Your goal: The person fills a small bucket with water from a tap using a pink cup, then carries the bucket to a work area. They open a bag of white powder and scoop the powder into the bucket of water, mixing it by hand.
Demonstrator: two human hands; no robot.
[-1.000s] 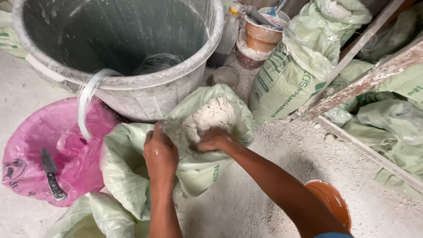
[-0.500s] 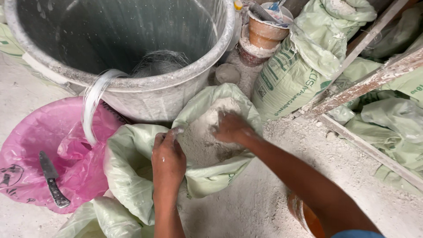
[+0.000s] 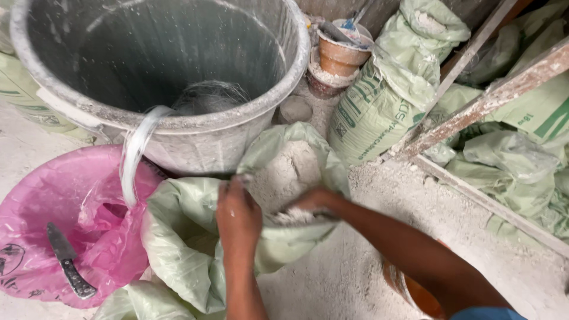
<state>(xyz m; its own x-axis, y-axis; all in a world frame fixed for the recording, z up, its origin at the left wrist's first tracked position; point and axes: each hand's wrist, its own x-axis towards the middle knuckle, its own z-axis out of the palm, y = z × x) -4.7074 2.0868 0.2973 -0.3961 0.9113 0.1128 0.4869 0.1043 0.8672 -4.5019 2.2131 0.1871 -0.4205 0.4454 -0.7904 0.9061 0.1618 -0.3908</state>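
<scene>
An orange bucket (image 3: 415, 290) sits at the bottom, half hidden under the right arm. It stands on the dusty white floor (image 3: 355, 272).

Just above it, both hands are at a pale green sack (image 3: 184, 249) that lies open on the floor. The left hand (image 3: 237, 216) is closed on the sack's top edge, pinching the thin plastic and holding it up. The right hand (image 3: 314, 204) is down inside the open mouth. Its fingers are curled into the white powder (image 3: 284, 175), cupped around a small heap of it. The powder fills the inside of the sack.

To the left lies a pink plastic bag (image 3: 53, 207), spread flat. A knife (image 3: 68, 261) with a dark handle rests on top of it.

Behind the sack stands a big grey tub (image 3: 237, 133), dusty with powder. It touches the sack. A white handle (image 3: 133, 151) hangs over its rim.

To the right, more green sacks (image 3: 379, 101) lean in a pile, with wooden boards (image 3: 492, 98) slanting across them.

Farthest back, small brown pots (image 3: 338, 56) are stacked next to the tub.
</scene>
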